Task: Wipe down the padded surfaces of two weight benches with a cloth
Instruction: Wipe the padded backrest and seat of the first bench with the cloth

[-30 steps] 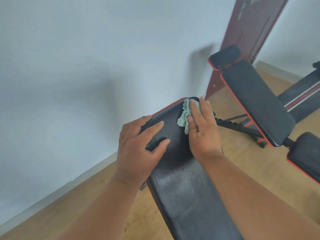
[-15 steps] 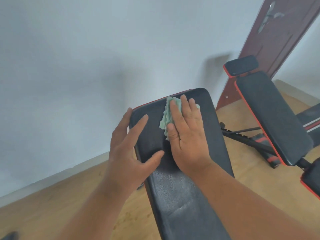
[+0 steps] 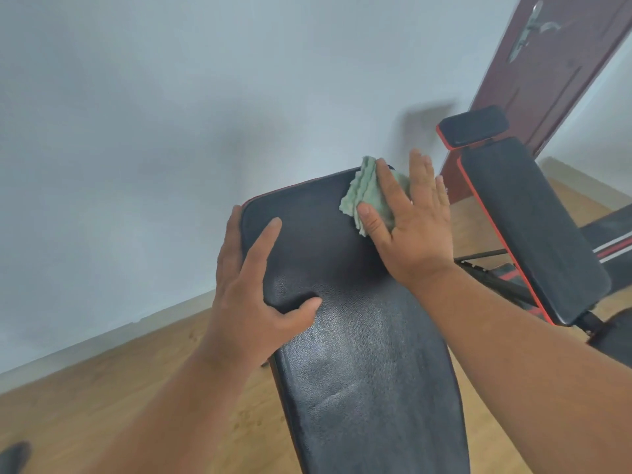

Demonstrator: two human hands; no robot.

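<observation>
Head view: a black padded bench (image 3: 359, 354) fills the center, a second bench (image 3: 523, 227) at two o'clock. Left hand (image 3: 253, 295) braces the pad's edge, grip open; right hand (image 3: 410, 220) presses a green cloth (image 3: 364, 193) flat at one o'clock. Near that corner, the cloth could slip off.

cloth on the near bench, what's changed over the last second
The right hand has slid the green cloth across the near bench pad toward its far right corner, pressing it flat under the palm. The left hand has shifted outward, so its fingers now wrap the pad's left edge. Nothing was let go. The second bench by the door is untouched.
</observation>
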